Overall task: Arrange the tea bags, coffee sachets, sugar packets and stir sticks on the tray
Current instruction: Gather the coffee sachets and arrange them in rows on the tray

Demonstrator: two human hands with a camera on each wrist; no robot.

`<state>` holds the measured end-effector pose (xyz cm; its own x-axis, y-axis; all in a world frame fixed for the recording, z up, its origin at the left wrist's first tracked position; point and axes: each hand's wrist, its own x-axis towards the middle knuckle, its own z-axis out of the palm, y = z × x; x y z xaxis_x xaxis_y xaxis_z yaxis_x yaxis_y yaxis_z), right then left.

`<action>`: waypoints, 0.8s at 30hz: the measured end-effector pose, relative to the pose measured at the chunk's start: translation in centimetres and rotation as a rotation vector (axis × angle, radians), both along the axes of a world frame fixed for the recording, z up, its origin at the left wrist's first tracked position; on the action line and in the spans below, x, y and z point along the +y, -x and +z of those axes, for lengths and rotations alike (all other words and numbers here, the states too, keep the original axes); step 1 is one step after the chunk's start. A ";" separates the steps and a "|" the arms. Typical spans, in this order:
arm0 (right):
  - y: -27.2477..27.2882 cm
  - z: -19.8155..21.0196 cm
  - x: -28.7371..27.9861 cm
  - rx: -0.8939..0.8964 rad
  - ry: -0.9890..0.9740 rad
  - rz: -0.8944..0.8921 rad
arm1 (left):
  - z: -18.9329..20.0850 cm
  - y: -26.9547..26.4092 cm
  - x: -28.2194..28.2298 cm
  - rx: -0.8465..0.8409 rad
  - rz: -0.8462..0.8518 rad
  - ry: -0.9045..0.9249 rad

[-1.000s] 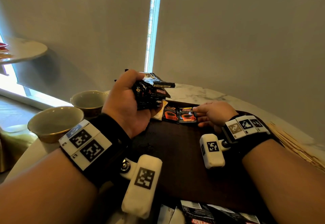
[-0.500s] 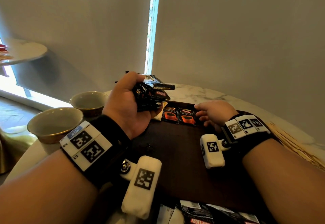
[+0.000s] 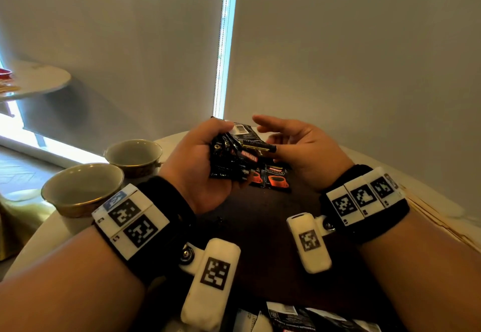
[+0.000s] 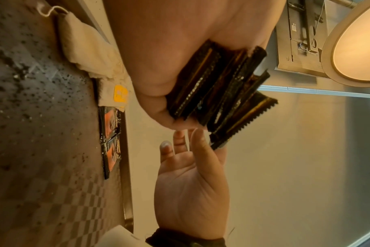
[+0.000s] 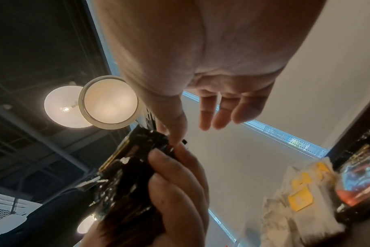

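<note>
My left hand (image 3: pixel 203 162) grips a bunch of black coffee sachets (image 3: pixel 234 154) above the dark tray (image 3: pixel 260 227). Just right of the bunch is my right hand (image 3: pixel 296 146), palm turned toward it and fingers straight; its fingertips (image 4: pixel 201 138) reach the end of the outermost sachet (image 4: pixel 241 120) without pinching it. Two coffee sachets (image 3: pixel 277 179) lie side by side at the tray's far edge. Beside them, in the left wrist view, lie white tea bags (image 4: pixel 84 50) with yellow tags. Wooden stir sticks (image 3: pixel 442 227) lie on the table to the right.
Two empty cups (image 3: pixel 83 188) (image 3: pixel 134 154) stand on the round marble table left of the tray. More sachets and packets (image 3: pixel 299 318) lie at the near edge. A blind-covered window rises close behind the table.
My right hand has lifted from the two sachets on the tray, uncurled and moved left up to the bunch. My left hand has stayed raised with the bunch.
</note>
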<state>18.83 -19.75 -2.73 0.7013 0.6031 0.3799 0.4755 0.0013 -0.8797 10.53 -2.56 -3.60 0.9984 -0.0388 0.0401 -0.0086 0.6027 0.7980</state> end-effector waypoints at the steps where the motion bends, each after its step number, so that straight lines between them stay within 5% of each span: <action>1: 0.1 0.0 0.1 -0.003 0.000 0.008 | 0.0 0.0 0.0 0.005 -0.005 -0.004; 8: 0.1 -0.7 0.8 -0.048 -0.064 0.019 | -0.1 -0.1 0.1 0.016 -0.040 0.018; 12: -0.4 -1.0 0.9 -0.090 -0.071 -0.183 | 0.1 0.0 -0.1 0.008 -0.018 0.045; 18: -2.5 -1.8 0.5 0.201 -0.153 -0.515 | 0.3 -0.2 0.4 0.001 0.159 0.053; 24: -3.3 -2.8 -0.1 0.454 0.104 -0.415 | 0.5 -0.1 0.6 -0.036 0.214 0.053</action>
<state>22.15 -19.86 -5.56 0.9631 0.2631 -0.0572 -0.0034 -0.2002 -0.9797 10.64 -1.98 -3.09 0.9817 0.1765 0.0719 -0.1682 0.6250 0.7623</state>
